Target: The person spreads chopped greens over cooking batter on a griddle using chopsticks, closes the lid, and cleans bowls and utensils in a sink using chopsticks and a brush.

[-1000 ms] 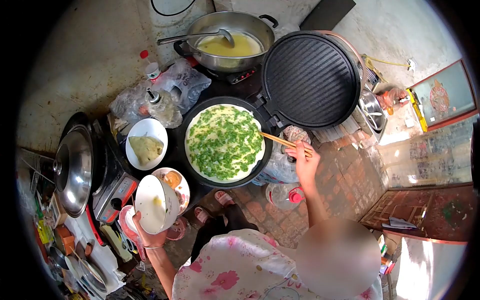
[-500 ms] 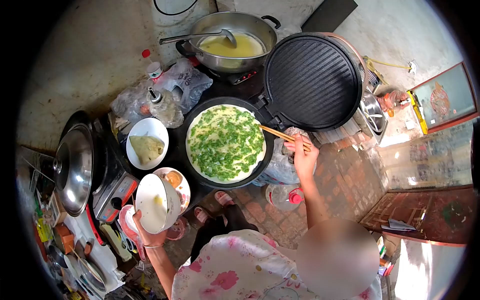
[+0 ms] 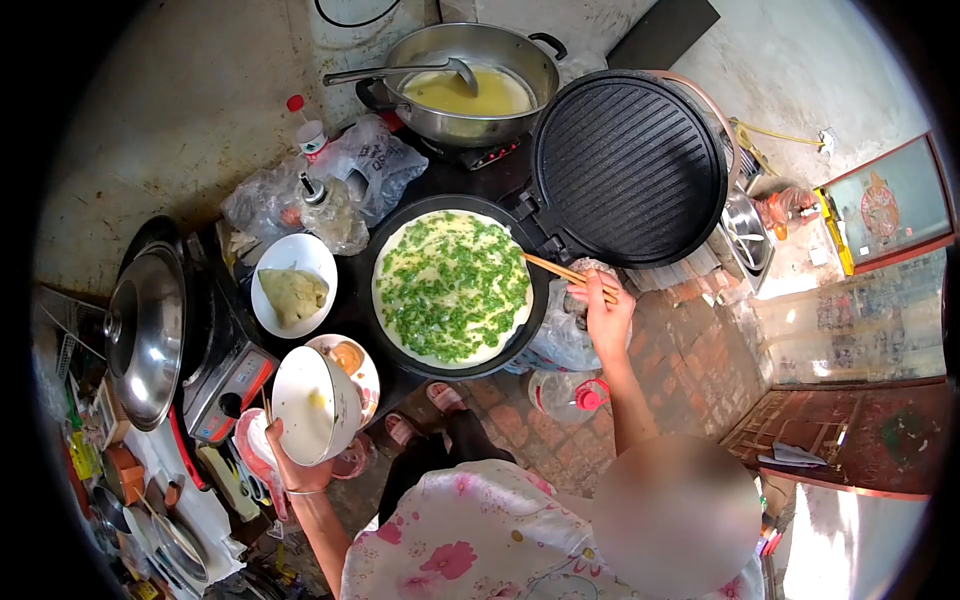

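My right hand [image 3: 607, 305] is closed on a pair of wooden chopsticks [image 3: 550, 267], whose tips touch the right edge of a round flatbread [image 3: 450, 290] topped with chopped greens. The flatbread lies in a black electric griddle [image 3: 537, 325] with its ridged lid [image 3: 630, 165] raised at the upper right. In my left hand [image 3: 293, 460] is a white bowl [image 3: 310, 408], tilted, with a little yellowish residue inside. Beside that bowl sits a plate [image 3: 371, 385] with something orange-brown on it. Above it, another white bowl [image 3: 318, 252] holds a folded pale green piece.
A steel pot [image 3: 455, 125] with yellow liquid and a ladle [image 3: 400, 72] stands behind the griddle. Plastic bags [image 3: 375, 165] and a bottle lie at the back left. A domed lid [image 3: 150, 340] is at the far left, and a red-capped jug [image 3: 565, 395] stands on the floor.
The view has shifted slightly. My right hand and the chopsticks have stayed nearly in place at the flatbread's edge, and my left hand still holds the bowl.
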Tool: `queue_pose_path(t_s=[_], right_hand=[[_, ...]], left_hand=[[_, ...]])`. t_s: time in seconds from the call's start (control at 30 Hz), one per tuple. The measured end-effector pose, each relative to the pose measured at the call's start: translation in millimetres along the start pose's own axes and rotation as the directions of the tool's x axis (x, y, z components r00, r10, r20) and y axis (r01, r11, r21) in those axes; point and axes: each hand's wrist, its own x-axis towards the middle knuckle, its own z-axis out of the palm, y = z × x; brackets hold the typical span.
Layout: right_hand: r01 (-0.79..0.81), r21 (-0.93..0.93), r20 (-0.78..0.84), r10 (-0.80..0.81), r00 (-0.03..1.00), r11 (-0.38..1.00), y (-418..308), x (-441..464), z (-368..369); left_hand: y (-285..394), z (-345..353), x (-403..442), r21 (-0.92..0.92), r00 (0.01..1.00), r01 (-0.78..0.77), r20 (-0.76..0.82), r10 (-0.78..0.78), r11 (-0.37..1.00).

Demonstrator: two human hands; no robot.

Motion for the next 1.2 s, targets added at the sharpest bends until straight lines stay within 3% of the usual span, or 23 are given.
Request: queue_pose_path(t_s=[0.33, 0.47, 0.53, 0.67, 0.73, 1.0, 1.2], right_hand=[[0.074, -0.055, 0.026, -0.073, 0.997, 0.996, -1.7, 5.7, 6.6], [0.045, -0.114, 0.002, -0.045, 0.999, 0.992, -8.8, -2.6, 2.6], [0.009, -0.021, 0.007, -0.009, 1.0, 1.0, -10.9, -6.4, 0.4], [-0.075, -0.01, 0.067, 0.075, 0.995, 0.997, -12.5, -13.5, 11.6], [0.033, -0.084, 0.021, -0.031, 0.999, 0.996, -9.6, -16.2, 9.7], [-0.033, -0.012, 0.033, 0.033, 0.999, 0.999, -12.7, -21.3, 9.4], [-0.071, -0.097, -0.071, 0.064, 0.995, 0.993, -22.3, -28.7, -10.0]], left_hand=[[-0.3, 6.2, 2.1, 0.002, 1.0, 0.003, 0.009, -0.003, 1.0], [1.3, 3.9, 3.0, 0.005, 1.0, -0.009, 0.015, 0.009, 1.0], [1.0, 1.1, 3.8, 0.015, 1.0, -0.013, 0.016, 0.013, 1.0], [1.4, -0.2, 5.6, 0.006, 0.999, 0.009, 0.04, -0.009, 1.0], [1.9, 0.3, 5.3, 0.002, 0.999, 0.007, 0.04, -0.007, 1.0], [2.5, -1.2, 4.1, 0.005, 1.0, 0.012, 0.018, -0.013, 1.0], [5.4, 0.7, 0.1, 0.022, 1.0, -0.019, 0.023, 0.018, 1.0]])
